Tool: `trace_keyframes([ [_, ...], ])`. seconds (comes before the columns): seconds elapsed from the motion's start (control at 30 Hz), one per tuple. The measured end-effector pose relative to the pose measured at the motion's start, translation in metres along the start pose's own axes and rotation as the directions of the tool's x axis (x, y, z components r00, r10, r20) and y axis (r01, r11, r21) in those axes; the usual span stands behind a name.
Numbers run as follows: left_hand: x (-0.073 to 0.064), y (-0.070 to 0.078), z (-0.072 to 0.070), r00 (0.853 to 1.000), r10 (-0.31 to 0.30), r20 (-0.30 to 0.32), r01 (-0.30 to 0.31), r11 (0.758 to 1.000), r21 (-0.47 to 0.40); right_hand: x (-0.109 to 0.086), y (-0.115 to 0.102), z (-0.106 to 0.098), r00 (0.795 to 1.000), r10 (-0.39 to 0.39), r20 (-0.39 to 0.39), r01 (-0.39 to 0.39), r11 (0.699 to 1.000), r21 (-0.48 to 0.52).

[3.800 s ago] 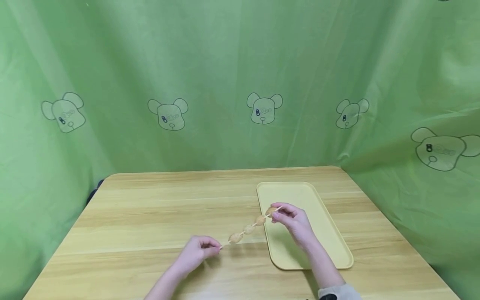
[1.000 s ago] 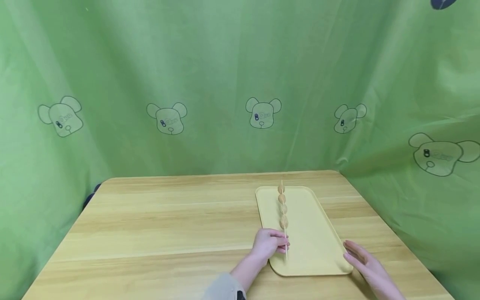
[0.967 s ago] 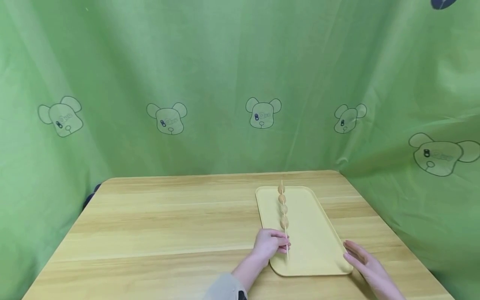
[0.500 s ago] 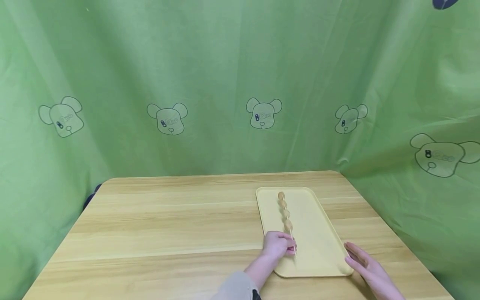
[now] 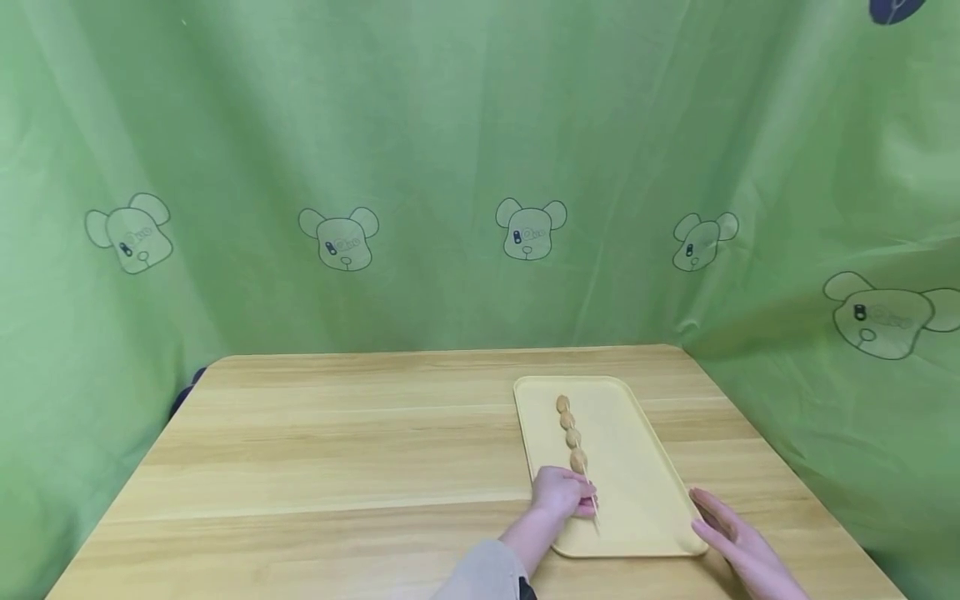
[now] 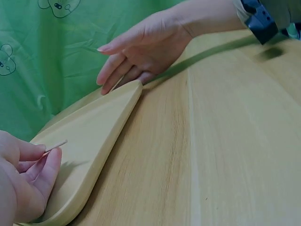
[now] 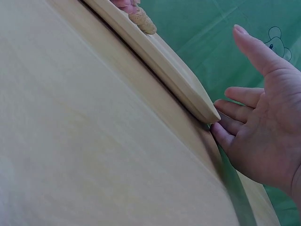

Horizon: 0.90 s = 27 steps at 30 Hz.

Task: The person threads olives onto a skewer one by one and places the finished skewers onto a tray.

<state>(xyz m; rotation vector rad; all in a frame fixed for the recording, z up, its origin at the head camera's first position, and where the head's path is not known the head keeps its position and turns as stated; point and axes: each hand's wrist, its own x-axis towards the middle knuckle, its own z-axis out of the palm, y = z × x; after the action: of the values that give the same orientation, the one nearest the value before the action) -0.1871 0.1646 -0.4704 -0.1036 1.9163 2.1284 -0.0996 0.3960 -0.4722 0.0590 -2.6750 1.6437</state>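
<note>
A skewer of several brown, lumpy balls (image 5: 573, 437) lies lengthwise along the left part of a pale yellow tray (image 5: 633, 475). My left hand (image 5: 558, 493) pinches the bare lower end of its stick between thumb and fingers, close over the tray's near-left part. In the left wrist view the thin stick (image 6: 57, 147) pokes out past the fingertips, and in the right wrist view one ball (image 7: 142, 21) shows above the tray wall (image 7: 160, 61). Beside the tray's near-right corner is my right hand (image 5: 738, 540), its fingers extended at the rim and holding nothing.
The tray stands on the right side of a wood-grain table (image 5: 315, 467). Green curtains (image 5: 435, 125) with bear-head prints enclose the back and both sides. A dark object (image 5: 183, 396) shows beyond the table's left edge.
Earlier both hands held the skewer left of the tray. My right hand has since let go and gone to the tray's corner; my left hand has lowered the skewer over the tray, drawing it nearer.
</note>
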Motion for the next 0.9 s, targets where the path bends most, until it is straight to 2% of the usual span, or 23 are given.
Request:
trace_keyframes([
  [0.23, -0.0005, -0.0002, 0.0000, 1.000, 0.003, -0.006, -0.003, 1.000, 0.013, -0.0007, -0.0003, 0.0008, 0.999, 0.035, 0.008, -0.035, 0.997, 0.072],
  [0.53, -0.0008, -0.0012, 0.0000, 1.000, -0.007, -0.016, 0.008, 1.000, 0.027, -0.0017, -0.0005, 0.0017, 0.999, 0.046, 0.000, -0.045, 0.994, 0.100],
  [0.67, -0.0010, -0.0007, -0.0009, 1.000, -0.011, -0.006, 0.012, 1.000, 0.025, -0.0022, -0.0002, 0.0024, 0.999, 0.034, -0.007, -0.033, 0.993, 0.114],
  [0.9, -0.0045, 0.0016, -0.0019, 0.999, -0.005, 0.035, 0.004, 0.999, 0.037, -0.0026, -0.0040, 0.0014, 0.998, 0.058, 0.000, -0.058, 0.994, 0.095],
])
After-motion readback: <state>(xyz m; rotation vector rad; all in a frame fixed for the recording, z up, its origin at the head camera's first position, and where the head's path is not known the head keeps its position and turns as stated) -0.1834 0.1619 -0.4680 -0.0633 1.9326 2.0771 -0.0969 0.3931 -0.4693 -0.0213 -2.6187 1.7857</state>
